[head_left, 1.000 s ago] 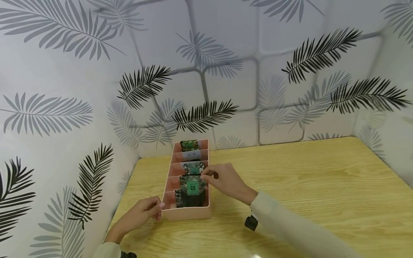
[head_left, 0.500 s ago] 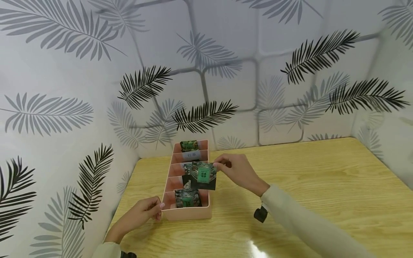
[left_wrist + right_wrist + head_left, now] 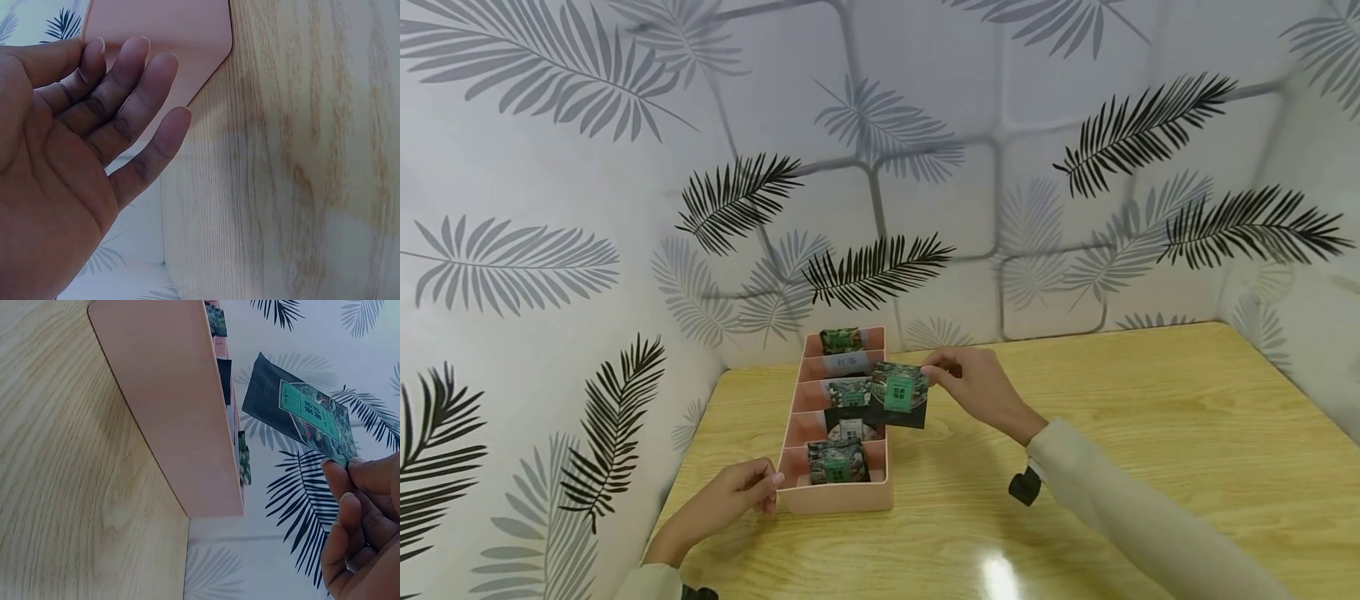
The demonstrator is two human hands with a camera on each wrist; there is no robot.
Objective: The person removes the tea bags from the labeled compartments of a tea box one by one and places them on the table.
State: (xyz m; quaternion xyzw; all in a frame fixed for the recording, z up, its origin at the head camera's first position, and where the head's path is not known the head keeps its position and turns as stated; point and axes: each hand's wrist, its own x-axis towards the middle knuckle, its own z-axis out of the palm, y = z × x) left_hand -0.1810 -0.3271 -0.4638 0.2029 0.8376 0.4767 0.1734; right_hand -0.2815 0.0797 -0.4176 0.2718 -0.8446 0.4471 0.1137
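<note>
My right hand (image 3: 983, 387) pinches the corner of a dark tea bag sachet (image 3: 900, 395) with a green label, holding it up over the right side of a pink divided box (image 3: 835, 500). In the right wrist view the sachet (image 3: 300, 412) hangs tilted from thumb and forefinger, above the box's long side wall (image 3: 162, 394). My left hand (image 3: 737, 492) holds the near left corner of the box by its rim; the left wrist view shows thumb and forefinger at that edge, the other fingers loosely bent along the wall (image 3: 175, 37).
More sachets stand in the box: one in the nearest compartment (image 3: 837, 462), one with a white label (image 3: 852, 429) behind it, others farther back. A paper label (image 3: 846, 362) shows in a rear compartment. The wooden table (image 3: 1112, 433) meets a leaf-patterned wall (image 3: 925, 208).
My right hand has lifted the sachet from over the near compartments and carried it back and to the right, uncovering the sachets beneath. The left hand and the box have stayed put.
</note>
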